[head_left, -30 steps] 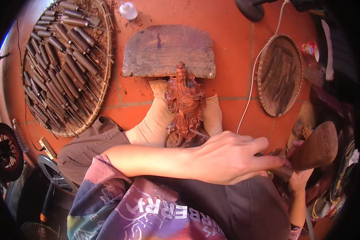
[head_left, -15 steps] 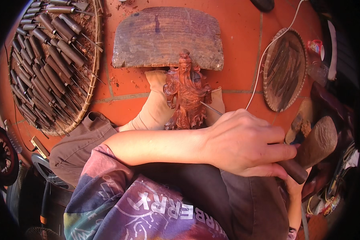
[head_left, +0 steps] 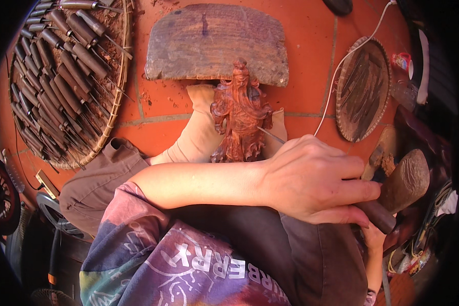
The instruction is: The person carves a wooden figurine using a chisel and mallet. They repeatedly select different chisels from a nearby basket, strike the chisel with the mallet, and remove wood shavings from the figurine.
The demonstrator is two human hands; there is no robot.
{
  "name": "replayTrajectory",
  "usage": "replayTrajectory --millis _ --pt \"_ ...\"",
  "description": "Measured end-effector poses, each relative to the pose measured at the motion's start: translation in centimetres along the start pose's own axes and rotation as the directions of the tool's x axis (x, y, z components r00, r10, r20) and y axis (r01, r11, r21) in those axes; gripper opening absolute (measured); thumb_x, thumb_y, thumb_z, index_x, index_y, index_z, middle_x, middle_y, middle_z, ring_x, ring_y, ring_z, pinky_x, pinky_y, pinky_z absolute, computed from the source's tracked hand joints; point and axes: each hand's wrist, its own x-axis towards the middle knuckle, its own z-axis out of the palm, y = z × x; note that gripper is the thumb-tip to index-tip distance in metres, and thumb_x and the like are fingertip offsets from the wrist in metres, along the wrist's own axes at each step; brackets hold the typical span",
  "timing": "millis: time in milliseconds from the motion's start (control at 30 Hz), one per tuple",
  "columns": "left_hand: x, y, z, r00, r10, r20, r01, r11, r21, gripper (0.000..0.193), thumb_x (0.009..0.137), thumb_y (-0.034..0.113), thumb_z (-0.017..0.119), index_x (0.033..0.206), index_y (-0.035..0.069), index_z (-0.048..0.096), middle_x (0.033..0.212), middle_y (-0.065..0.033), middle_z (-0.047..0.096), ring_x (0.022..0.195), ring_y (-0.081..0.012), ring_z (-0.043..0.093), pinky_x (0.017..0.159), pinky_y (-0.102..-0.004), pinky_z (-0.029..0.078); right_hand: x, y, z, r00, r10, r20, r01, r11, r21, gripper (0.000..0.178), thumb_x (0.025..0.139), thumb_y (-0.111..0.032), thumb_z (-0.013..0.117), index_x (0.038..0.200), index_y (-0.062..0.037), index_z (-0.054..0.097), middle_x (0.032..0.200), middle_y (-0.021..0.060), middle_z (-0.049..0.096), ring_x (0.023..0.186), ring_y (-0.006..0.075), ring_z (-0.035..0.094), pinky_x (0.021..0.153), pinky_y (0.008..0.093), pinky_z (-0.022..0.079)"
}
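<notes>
A reddish-brown carved wooden figurine [head_left: 241,120] with a long beard and robe stands between my feet, in front of a thick wooden board. My left hand [head_left: 313,183] reaches across my lap, its fingers wrapped round the dark handle of a carving chisel [head_left: 380,218]. The thin metal shaft of that chisel points at the figurine's right side, its tip at the carved surface. Low on the right, my right hand [head_left: 375,236] grips a wooden mallet [head_left: 407,179], whose thick rounded head is close to the chisel handle's end. The mallet's grip is mostly hidden.
The weathered board [head_left: 217,43] lies on red floor tiles. Left is a wide woven tray [head_left: 121,89] full of wooden-handled chisels; right is a smaller basket [head_left: 388,102] of dark tools. A white cable [head_left: 333,84] runs past it. A wheel [head_left: 1,196] stands far left.
My view has shifted slightly, so the board and figurine sit a little differently in it. Both hands keep their grips, and the chisel still points at the figurine.
</notes>
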Motion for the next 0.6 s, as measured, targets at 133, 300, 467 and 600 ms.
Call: replayTrajectory --millis 133,300,467,600 --pt "0.0 -0.1 0.0 1.000 -0.003 0.009 0.003 1.000 0.000 0.033 0.083 0.045 0.069 0.100 0.017 0.066 0.071 -0.0022 0.049 0.056 -0.0229 0.058 0.044 -0.0368 0.042 0.1 0.0 -0.1 1.000 0.006 0.005 -0.006 0.998 -0.059 0.031 0.088 -0.009 0.067 0.114 -0.0023 0.052 0.111 0.0113 0.060 0.100 0.0216 0.062 0.088 0.0379 0.053" --pt "0.0 -0.2 0.0 1.000 -0.009 0.016 0.009 1.000 0.002 0.033 0.082 0.045 0.069 0.100 0.017 0.066 0.071 -0.0019 0.050 0.057 -0.0231 0.059 0.044 -0.0369 0.042 -0.2 1.3 -0.8 0.999 -0.043 0.031 0.045 0.998 -0.054 0.049 0.079 -0.011 0.077 0.120 -0.0010 0.052 0.113 0.0098 0.060 0.100 0.0202 0.061 0.090 0.0366 0.050" --pt "0.0 -0.3 0.2 0.999 -0.031 0.017 0.031 0.999 -0.012 0.032 0.082 0.045 0.070 0.097 0.017 0.066 0.070 -0.0013 0.051 0.058 -0.0232 0.060 0.043 -0.0369 0.042 -0.6 2.4 -1.5 0.999 -0.044 0.017 0.046 0.991 -0.122 0.065 0.075 -0.015 0.080 0.129 0.0016 0.049 0.123 0.0110 0.057 0.110 0.0203 0.058 0.096 0.0355 0.047" --pt "0.2 -0.4 0.2 0.998 -0.056 -0.037 0.054 0.997 -0.055 0.029 0.080 0.042 0.072 0.093 0.016 0.068 0.068 -0.0014 0.051 0.057 -0.0230 0.060 0.043 -0.0364 0.042 -0.7 3.3 -2.5 0.997 -0.054 0.049 0.063 0.979 -0.192 0.069 0.076 -0.011 0.077 0.135 0.0023 0.044 0.129 0.0126 0.054 0.118 0.0217 0.054 0.102 0.0366 0.043"
